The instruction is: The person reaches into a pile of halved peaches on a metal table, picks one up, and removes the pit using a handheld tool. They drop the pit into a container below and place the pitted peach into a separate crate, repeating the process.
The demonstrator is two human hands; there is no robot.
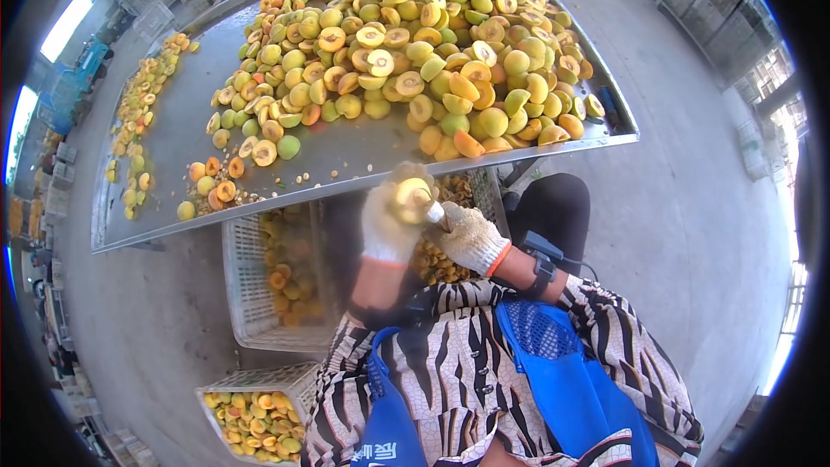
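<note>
Two gloved hands work one halved yellow fruit just below the near edge of a long grey metal table [346, 151].

Left of the table's near edge, a white plastic crate [242, 294] sits under the table with orange fruit pieces inside, and a second white crate of yellow halves [259, 419] stands further down, toward the person. At the table's near edge, the left hand [387, 227] in a white knit glove is closed around the halved fruit [413, 199], cut face up. Just right, the right hand [471, 238], also gloved, pinches a small tool whose tip touches the fruit. Above both, a heap of yellow-green and orange fruit halves [432, 43] covers the table.
</note>
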